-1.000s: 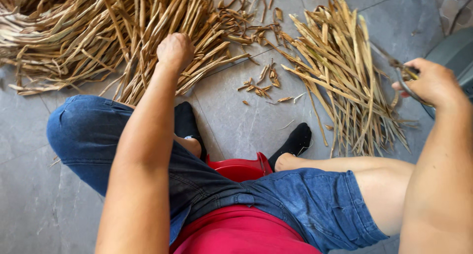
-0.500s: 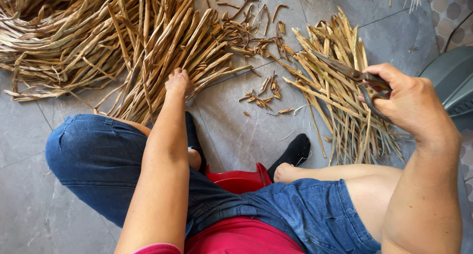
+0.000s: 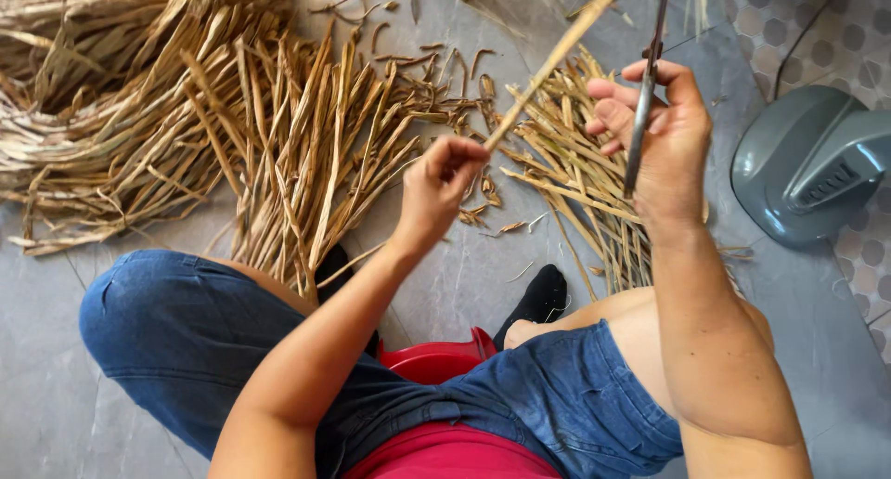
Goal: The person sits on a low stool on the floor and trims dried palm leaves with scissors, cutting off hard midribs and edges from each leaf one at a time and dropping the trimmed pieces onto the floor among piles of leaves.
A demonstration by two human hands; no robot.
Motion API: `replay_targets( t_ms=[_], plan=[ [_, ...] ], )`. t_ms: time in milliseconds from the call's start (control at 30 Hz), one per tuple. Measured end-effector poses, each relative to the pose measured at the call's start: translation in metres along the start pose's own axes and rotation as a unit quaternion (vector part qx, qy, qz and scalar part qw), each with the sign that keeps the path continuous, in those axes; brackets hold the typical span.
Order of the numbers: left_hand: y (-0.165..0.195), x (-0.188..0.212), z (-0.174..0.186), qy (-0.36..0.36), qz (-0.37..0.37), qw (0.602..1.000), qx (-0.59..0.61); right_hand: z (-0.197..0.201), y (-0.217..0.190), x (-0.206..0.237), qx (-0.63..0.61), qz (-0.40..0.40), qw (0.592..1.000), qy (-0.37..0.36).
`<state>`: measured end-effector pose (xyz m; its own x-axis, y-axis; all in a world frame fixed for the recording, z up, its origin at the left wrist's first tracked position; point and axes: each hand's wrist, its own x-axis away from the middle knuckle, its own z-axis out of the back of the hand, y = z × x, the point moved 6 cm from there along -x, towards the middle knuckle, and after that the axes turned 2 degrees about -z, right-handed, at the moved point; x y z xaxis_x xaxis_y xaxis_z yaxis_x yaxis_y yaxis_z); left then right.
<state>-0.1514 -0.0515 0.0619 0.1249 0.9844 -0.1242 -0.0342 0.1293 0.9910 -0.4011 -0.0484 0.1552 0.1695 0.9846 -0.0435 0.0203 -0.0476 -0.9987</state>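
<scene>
1. Since half a second ago, the left hand [image 3: 444, 184] has come up off the big floor heap and now pinches the lower end of a single dry tan reed strip [image 3: 548, 66], which slants up and to the right.
2. Meanwhile the right hand [image 3: 657, 135] has risen level with it, fingers wrapped round the handles of dark metal scissors [image 3: 644, 98], blades pointing up, just right of the strip; whether they touch it cannot be told.
3. Below the left hand spreads the large pile of dry straw-coloured reed strips [image 3: 186, 126] on the grey tiled floor [image 3: 464, 275].
4. A smaller bundle of trimmed strips [image 3: 575, 191] lies under the right hand.
5. Short curled offcuts [image 3: 436, 61] lie scattered between the piles.
6. A grey plastic fan base [image 3: 807, 163] stands to the right.
7. Denim-clad legs are spread over a red plastic stool [image 3: 436, 360].
</scene>
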Motion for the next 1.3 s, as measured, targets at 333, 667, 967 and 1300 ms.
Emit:
replay_targets(
  t_ms=[333, 667, 967, 1300],
  plan=[
    [0.027, 0.073, 0.009, -0.108, 0.062, 0.992, -0.035, -0.003, -0.017, 0.017, -0.185, 0.06, 0.981, -0.015],
    [-0.091, 0.038, 0.143, -0.034, 0.239, 0.83, -0.502, 0.15, 0.029, -0.045, -0.232, 0.014, 0.956, 0.181],
    [-0.099, 0.047, 0.214, 0.08, 0.402, 0.724, -0.555, 0.246, 0.098, -0.048, -0.237, -0.095, 0.935, 0.248],
    [-0.081, 0.037, 0.241, 0.076, 0.317, 0.725, -0.607, 0.257, 0.102, -0.04, -0.229, -0.114, 0.931, 0.259]
  ],
)
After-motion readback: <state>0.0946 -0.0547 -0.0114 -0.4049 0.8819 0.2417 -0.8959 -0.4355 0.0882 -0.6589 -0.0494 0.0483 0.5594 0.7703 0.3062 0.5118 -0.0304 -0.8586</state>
